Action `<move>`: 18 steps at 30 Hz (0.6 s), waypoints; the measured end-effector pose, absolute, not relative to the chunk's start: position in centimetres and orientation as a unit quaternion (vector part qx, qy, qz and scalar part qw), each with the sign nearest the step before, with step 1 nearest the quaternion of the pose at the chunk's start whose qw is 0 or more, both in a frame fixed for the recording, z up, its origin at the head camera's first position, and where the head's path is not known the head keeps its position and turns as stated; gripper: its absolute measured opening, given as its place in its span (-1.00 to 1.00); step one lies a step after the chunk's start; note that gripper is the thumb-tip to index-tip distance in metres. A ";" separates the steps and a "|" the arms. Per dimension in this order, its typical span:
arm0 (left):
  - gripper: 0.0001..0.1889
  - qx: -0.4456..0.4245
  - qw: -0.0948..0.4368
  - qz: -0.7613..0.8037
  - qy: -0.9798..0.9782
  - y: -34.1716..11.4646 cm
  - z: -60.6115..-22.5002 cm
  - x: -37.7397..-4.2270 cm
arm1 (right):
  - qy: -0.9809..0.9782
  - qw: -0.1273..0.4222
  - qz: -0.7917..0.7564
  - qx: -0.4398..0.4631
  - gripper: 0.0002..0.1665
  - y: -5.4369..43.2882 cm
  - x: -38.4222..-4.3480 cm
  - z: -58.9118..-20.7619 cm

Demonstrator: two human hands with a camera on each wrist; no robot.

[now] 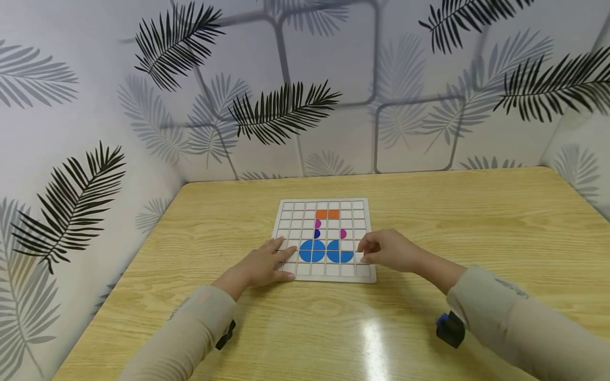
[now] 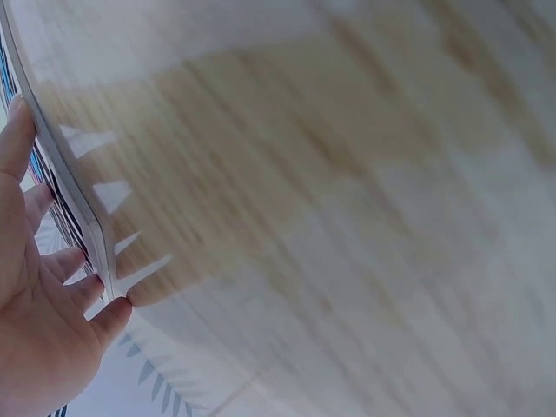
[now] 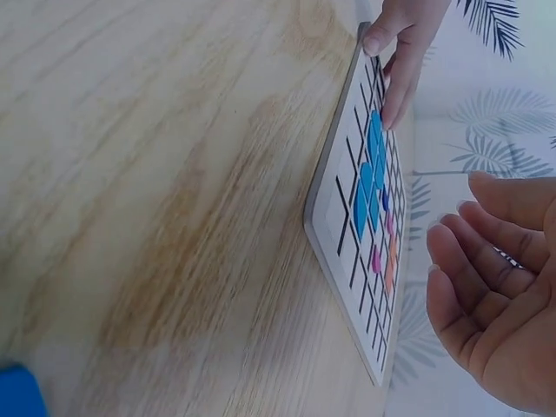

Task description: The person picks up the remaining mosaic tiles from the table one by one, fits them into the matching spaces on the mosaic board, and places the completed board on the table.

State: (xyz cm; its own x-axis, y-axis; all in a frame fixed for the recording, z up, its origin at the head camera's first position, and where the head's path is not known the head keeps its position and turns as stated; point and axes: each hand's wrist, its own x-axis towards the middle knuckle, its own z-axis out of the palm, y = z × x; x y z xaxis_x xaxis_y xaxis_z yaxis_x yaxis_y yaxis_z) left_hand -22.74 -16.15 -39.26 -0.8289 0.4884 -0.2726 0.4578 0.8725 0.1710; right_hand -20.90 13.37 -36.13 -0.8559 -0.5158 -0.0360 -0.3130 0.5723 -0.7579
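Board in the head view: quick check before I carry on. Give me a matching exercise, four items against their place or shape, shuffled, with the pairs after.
Items
1. Orange pieces
2. Navy piece
3. Left blue shape
4. Right blue shape

Place or shape, as the head view shows it
A. A circle lacking its upper-right quarter
B. Just below a pink piece
C. A full circle
D. Side by side, closest of the pieces to the far edge of the board

Pairs: 1-D, 2-B, 3-C, 4-A
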 end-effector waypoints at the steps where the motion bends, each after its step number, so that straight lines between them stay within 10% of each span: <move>1: -0.28 0.248 0.155 0.050 0.955 -16.1 -39.3 -22.8 | 0.877 0.129 -0.398 -0.238 -0.84 13.6 -20.7 -36.0; 18: -0.27 0.257 0.147 0.040 0.954 -16.2 -39.5 -22.9 | 0.880 0.131 -0.400 -0.221 -0.73 19.3 -17.3 -35.3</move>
